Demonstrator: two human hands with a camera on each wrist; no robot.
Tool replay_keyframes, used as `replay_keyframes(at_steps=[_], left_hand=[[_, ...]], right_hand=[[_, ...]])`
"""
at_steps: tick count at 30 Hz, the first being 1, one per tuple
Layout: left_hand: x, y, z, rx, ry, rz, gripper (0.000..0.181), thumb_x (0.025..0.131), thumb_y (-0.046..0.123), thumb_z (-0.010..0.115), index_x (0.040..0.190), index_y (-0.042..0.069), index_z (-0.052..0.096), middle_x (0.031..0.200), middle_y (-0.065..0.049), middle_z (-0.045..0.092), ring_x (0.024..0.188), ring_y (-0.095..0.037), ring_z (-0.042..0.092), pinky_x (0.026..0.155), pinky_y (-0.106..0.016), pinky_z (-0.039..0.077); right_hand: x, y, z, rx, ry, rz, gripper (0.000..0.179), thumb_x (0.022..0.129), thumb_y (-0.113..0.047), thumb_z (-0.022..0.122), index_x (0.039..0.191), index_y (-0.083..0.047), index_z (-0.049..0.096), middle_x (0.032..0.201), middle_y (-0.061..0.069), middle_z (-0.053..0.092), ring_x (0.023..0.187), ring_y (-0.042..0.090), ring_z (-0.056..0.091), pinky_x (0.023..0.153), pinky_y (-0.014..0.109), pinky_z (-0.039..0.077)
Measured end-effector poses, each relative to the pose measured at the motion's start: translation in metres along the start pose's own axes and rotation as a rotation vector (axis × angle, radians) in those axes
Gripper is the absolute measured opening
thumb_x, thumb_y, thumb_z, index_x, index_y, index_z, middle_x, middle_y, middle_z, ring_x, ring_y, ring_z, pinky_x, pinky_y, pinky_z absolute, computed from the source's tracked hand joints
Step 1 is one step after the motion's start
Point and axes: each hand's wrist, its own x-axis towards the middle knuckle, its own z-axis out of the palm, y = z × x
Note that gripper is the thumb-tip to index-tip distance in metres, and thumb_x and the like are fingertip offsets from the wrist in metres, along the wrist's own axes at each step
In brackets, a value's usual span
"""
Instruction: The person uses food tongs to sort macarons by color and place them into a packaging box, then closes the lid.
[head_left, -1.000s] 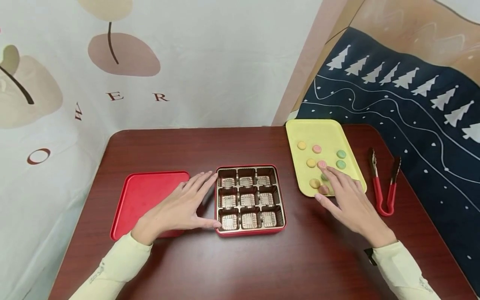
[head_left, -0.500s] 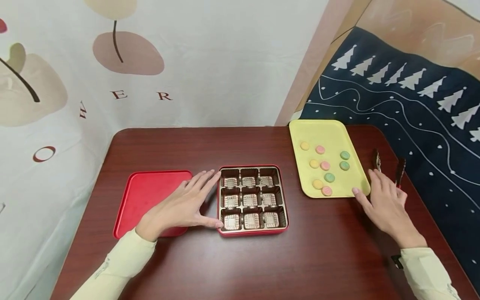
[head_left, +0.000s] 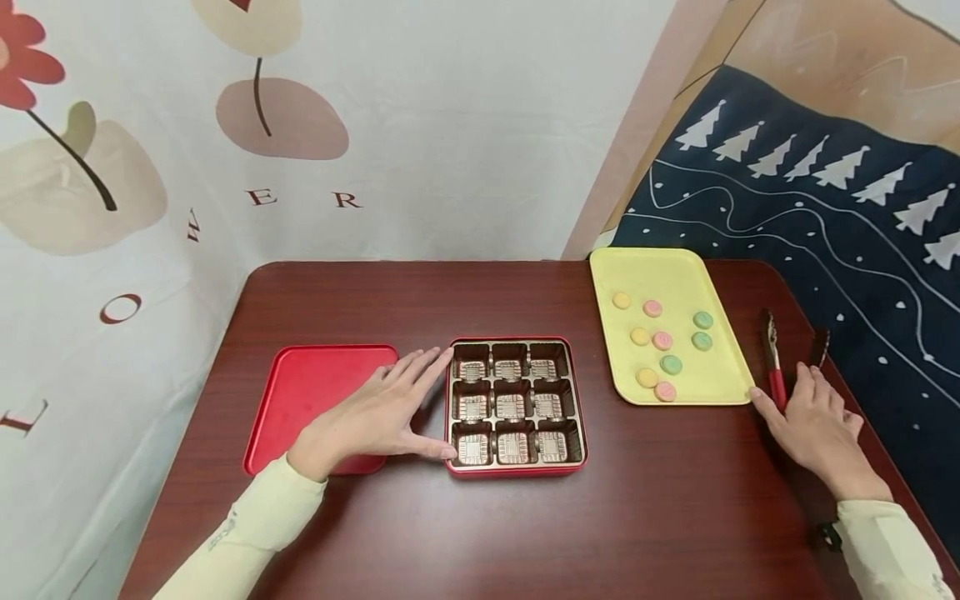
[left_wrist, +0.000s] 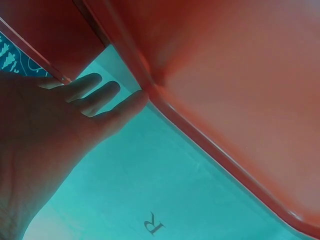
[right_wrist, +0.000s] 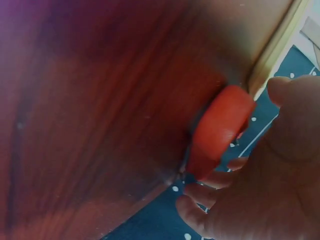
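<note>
My left hand [head_left: 375, 417] is spread along the left side of a square red tin [head_left: 517, 472], with thumb and fingertips at its rim. A brown-gold insert [head_left: 512, 407] divides the tin into several compartments with nothing in them. At the far right, my right hand [head_left: 821, 429] reaches over a pair of red-handled tongs [head_left: 777, 387] lying on the table. Its thumb and fingers stand apart on either side of the handles. Close up in the right wrist view, the red handle bend [right_wrist: 222, 127] shows beside the loosely spread fingers.
A yellow tray [head_left: 652, 271] at the back right bears several small round macaron-like pieces in yellow, pink and green [head_left: 671, 364]. A red lid [head_left: 315, 392] lies left of the tin, partly under the left hand. Printed cloth hangs behind the brown table [head_left: 517, 533].
My right hand has moved right, from over the pieces on the yellow tray to the tongs. My left hand has stayed at the tin. The head view has shifted slightly.
</note>
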Motion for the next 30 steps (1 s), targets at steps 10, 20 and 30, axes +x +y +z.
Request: replay_keyframes(at_steps=[10,20,30], left_hand=[[0.0,0.001,0.001,-0.011,-0.012,-0.008,0.138,0.08,0.096,0.062,0.177,0.014,0.008,0.177,-0.019,0.025,0.161,-0.043,0.027,0.119,-0.072,0.033],[-0.001,0.001,0.0,-0.019,-0.018,-0.012,0.137,0.081,0.096,0.061,0.177,0.014,0.007,0.177,-0.019,0.025,0.161,-0.043,0.026,0.12,-0.072,0.031],[0.001,0.002,0.0,-0.032,-0.023,-0.008,0.137,0.082,0.094,0.064,0.177,0.014,0.006,0.178,-0.015,0.025,0.162,-0.04,0.026,0.122,-0.071,0.029]], right_hand=[[0.0,0.013,0.0,0.005,0.047,0.053,0.102,0.111,-0.052,0.05,0.158,0.026,0.003,0.148,0.058,0.015,0.126,0.079,0.023,0.096,0.088,0.023],[0.007,0.019,-0.011,-0.078,-0.013,0.122,0.092,0.106,-0.065,0.052,0.101,0.025,0.039,0.1,0.044,0.032,0.094,0.061,0.037,0.076,0.073,0.04],[0.017,0.017,-0.029,-0.036,-0.13,0.231,0.086,0.107,-0.061,0.052,0.097,0.023,0.039,0.091,0.041,0.047,0.079,0.055,0.059,0.071,0.066,0.051]])
